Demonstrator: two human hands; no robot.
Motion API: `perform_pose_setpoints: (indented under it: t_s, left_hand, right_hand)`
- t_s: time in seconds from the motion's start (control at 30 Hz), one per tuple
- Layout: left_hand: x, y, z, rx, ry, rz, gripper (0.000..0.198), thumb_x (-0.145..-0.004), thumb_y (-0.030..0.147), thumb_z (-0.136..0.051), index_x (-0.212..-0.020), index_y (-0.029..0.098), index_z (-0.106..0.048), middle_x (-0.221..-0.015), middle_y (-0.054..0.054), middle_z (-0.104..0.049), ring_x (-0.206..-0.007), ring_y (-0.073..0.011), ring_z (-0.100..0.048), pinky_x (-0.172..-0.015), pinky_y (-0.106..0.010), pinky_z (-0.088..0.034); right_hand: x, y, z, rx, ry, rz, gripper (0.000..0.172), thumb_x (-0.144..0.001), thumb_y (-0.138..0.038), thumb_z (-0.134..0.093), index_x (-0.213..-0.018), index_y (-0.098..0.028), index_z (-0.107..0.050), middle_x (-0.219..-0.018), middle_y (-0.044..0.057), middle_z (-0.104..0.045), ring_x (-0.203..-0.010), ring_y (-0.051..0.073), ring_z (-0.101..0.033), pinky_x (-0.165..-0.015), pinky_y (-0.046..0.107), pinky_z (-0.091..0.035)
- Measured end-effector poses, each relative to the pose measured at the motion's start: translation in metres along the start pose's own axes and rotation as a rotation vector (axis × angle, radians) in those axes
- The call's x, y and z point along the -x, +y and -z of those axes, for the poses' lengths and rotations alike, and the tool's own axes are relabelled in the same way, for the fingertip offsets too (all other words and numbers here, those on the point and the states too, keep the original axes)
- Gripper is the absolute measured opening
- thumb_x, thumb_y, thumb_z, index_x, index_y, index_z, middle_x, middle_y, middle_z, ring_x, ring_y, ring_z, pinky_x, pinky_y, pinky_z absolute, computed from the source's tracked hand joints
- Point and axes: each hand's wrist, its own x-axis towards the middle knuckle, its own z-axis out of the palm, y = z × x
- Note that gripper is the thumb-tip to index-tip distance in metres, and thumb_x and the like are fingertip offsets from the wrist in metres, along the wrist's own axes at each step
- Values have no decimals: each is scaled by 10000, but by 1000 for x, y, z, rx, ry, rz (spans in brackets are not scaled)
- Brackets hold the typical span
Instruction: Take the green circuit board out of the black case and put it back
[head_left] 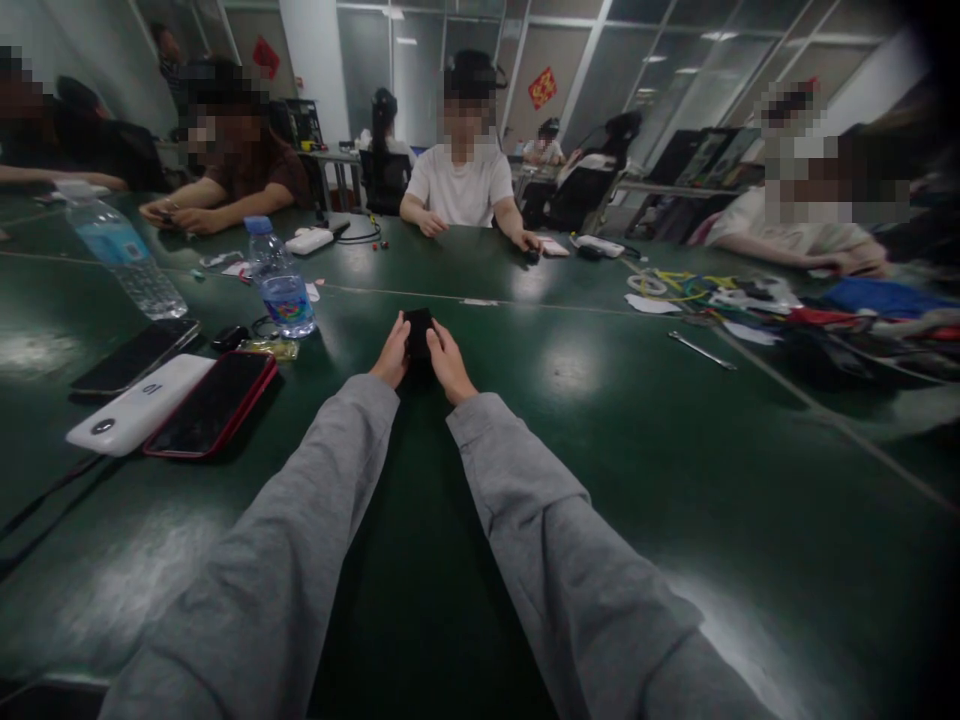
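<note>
Both my arms, in grey sleeves, reach forward over a dark green table point(570, 430). Between my hands is a small black box-shaped object point(419, 336); its exact kind I cannot make out. My left hand point(393, 352) grips its left side, with the thumb along the near edge. Against the right side presses my right hand point(450, 362), fingers closed round it. The far fingers of both hands are partly hidden behind the object.
To the left lie a red-cased phone point(214, 405), a white power bank point(142, 405) and a dark phone point(135, 358). Two water bottles point(283, 285) stand behind them. A wrench point(701, 350) and tangled cables point(690, 285) lie to the right. Several people sit around the table.
</note>
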Motion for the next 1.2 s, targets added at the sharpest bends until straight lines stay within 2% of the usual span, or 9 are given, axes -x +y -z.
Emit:
perform_pose_setpoints:
  t_s: [0.1, 0.2, 0.27, 0.4, 0.5, 0.7, 0.93, 1.07, 1.2]
  left_hand:
    - [2, -2, -2, -19, 10, -41, 448, -838, 179, -625, -1273, 271, -570, -1221, -18, -642, -1099, -161, -614, -955, -303, -498]
    - [5, -2, -5, -67, 2, -68, 434, -800, 176, -682, -1220, 239, -595, -1249, -44, -620, -1138, -171, -592, -960, -297, -492]
    - [6, -1, -6, -99, 6, -83, 416, -792, 198, -704, -1194, 232, -601, -1263, -50, -611, -1141, -176, -588, -952, -297, -491]
    - [6, 2, -4, -138, -2, -38, 301, -851, 303, -645, -1142, 233, -615, -1261, -55, -612, -1024, -174, -632, -894, -318, -501]
    - [8, 3, -3, -161, -53, -25, 297, -863, 338, -628, -1146, 246, -614, -1268, -57, -604, -974, -164, -650, -879, -312, -488]
    - [10, 0, -4, -291, -106, -84, 326, -842, 344, -647, -1157, 260, -624, -1122, -38, -655, -985, -163, -632, -910, -318, -462]
    - [10, -6, -10, -333, -75, -146, 437, -712, 264, -785, -1122, 222, -642, -1019, -58, -672, -1037, -208, -616, -983, -372, -447]
    - [10, -7, -9, -307, -85, -159, 517, -693, 240, -805, -1174, 220, -617, -1026, -69, -671, -1047, -218, -620, -1012, -399, -440]
    - [7, -8, -7, -314, -73, -155, 497, -715, 279, -794, -1177, 209, -624, -999, -71, -671, -1029, -219, -625, -1003, -395, -445]
  right_hand:
    - [-3, 1, 0, -87, 14, -55, 303, -853, -366, -633, -1133, -251, -652, -1317, 35, -618, -1269, 187, -533, -1168, 422, -305]
    - [-9, -1, 2, -220, 91, -130, 219, -848, -241, -616, -1061, -244, -666, -1262, 11, -647, -1261, 154, -533, -1166, 392, -315]
    - [-13, -4, 6, -348, 135, -215, 197, -857, -191, -581, -1030, -239, -661, -1147, -3, -691, -1188, 136, -582, -1131, 379, -374]
    - [-18, -13, 22, -630, 117, -493, 199, -938, -202, -441, -966, -202, -638, -846, -5, -715, -915, 138, -680, -931, 348, -546]
    - [-17, -20, 34, -809, 97, -622, 296, -989, -244, -330, -974, -179, -618, -804, 22, -715, -819, 151, -691, -796, 333, -596]
    - [-13, -25, 37, -848, 84, -633, 272, -978, -234, -355, -1010, -172, -617, -782, 37, -717, -758, 158, -685, -759, 318, -603]
    - [-12, -23, 32, -665, 48, -576, 173, -945, -278, -462, -936, -224, -626, -739, -8, -701, -869, 188, -676, -899, 369, -563]
    - [-13, -18, 32, -599, 29, -517, 133, -926, -277, -502, -914, -233, -628, -759, -13, -697, -796, 181, -656, -846, 352, -563]
    - [-13, -16, 31, -580, 3, -454, 96, -899, -240, -544, -951, -241, -624, -785, -31, -698, -778, 158, -652, -804, 316, -557]
